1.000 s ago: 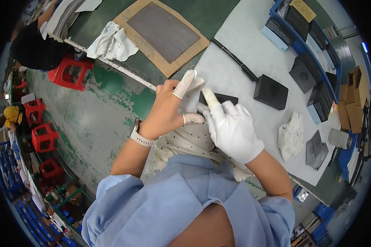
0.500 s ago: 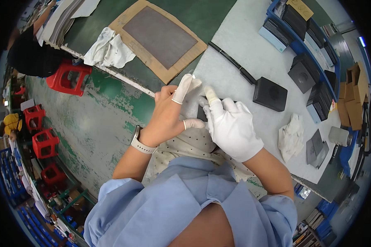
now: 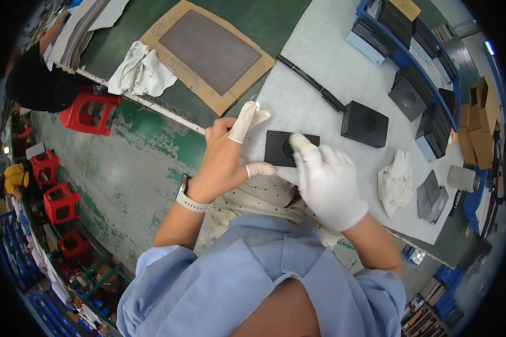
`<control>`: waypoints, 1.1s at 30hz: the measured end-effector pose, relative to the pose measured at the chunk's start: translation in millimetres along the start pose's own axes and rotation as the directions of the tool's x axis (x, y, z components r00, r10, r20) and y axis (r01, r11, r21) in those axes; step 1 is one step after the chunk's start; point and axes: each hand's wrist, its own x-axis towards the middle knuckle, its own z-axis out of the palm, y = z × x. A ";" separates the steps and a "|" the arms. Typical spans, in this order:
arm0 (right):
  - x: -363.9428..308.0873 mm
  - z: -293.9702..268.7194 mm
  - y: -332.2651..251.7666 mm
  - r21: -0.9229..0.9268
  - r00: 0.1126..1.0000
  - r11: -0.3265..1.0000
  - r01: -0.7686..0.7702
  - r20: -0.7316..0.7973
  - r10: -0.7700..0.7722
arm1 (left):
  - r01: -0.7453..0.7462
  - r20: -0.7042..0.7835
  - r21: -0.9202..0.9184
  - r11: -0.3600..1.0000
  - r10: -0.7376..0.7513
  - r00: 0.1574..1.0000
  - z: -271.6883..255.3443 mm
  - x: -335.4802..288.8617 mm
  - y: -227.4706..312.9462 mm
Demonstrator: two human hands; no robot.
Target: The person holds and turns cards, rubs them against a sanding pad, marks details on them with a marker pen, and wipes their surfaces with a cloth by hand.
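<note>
Rightward since the earlier frame goes the gloved right hand [image 3: 330, 191], exposing more of a flat black card [image 3: 275, 149] and its round embossed-looking emblem [image 3: 287, 147]; the surroundings sit slightly further left in view. At far left, a co-worker in dark clothing [image 3: 42, 84] stands beside a glossy red plastic stool [image 3: 90, 115]. On the smooth green tabletop [image 3: 281, 22] lie a crumpled, smudged white cloth [image 3: 140, 73] and, next to it, a cardboard sheet [image 3: 152, 38] bearing a matte grey-brown rectangle [image 3: 211, 50]. Left hand [image 3: 222, 160]: thumb and fingers spread apart, tips sheathed in thin, wrinkled finger cots [image 3: 243, 123]; the thumb is at the card's near left corner, contact uncertain. Centre: the card lies on a pale, fibrous-looking sheet [image 3: 295, 109]. Over its right part the right hand's fingers are bent, one with a yellowish tip; whether they pinch anything cannot be told. The step in hand appears to be rubbing the card's face; a further pass would call for light, even fingertip pressure and a steadied edge. Beyond are a slender black pen [image 3: 310, 82], a thick black block [image 3: 365, 123] with square edges, and a rumpled white rag [image 3: 395, 182].
</note>
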 end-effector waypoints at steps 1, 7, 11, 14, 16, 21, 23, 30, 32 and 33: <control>8.7 6.8 -3.6 0.076 0.999 0.996 0.040 -0.014 -0.039 | -0.008 -0.007 -0.004 1.000 0.008 1.000 1.0 0.5 -0.5; 16.2 10.7 -8.7 0.133 0.993 0.984 0.116 -0.020 -0.114 | 0.017 -0.005 -0.011 1.000 -0.017 1.000 0.4 -1.6 -1.3; 8.6 3.2 -10.3 0.114 0.995 0.990 0.084 0.035 -0.088 | 0.036 -0.002 -0.028 0.999 -0.036 0.999 -0.4 -2.1 1.6; 25.0 18.0 -9.9 0.079 0.989 0.988 0.136 -0.065 -0.131 | 0.074 0.041 -0.006 0.997 -0.073 0.996 -1.3 -1.9 1.6; 26.5 17.1 -11.0 0.087 0.990 0.987 0.134 -0.049 -0.130 | 0.062 0.022 -0.028 0.998 -0.062 0.998 -2.7 -0.6 1.8; 12.1 9.1 -14.9 0.022 0.995 0.997 0.070 0.063 -0.072 | 0.052 0.044 -0.081 0.995 -0.049 0.998 0.9 -2.9 -1.4; 21.7 13.7 -15.4 0.069 0.995 0.992 0.102 -0.022 -0.101 | 0.061 0.040 -0.013 0.998 -0.061 0.997 -0.2 -2.0 2.5; 13.0 9.9 -7.2 0.039 0.997 0.997 0.074 0.011 -0.074 | 0.080 0.040 -0.023 0.997 -0.079 0.996 0.5 -4.6 0.2; 14.4 7.1 -10.5 0.097 0.996 0.994 0.056 0.065 -0.062 | 0.076 0.018 -0.042 0.996 -0.075 0.997 -1.5 -1.7 4.9; 17.7 8.7 -14.0 0.094 0.997 0.995 0.042 0.059 -0.048 | 0.065 0.027 -0.044 0.997 -0.063 0.998 -1.3 -0.7 4.2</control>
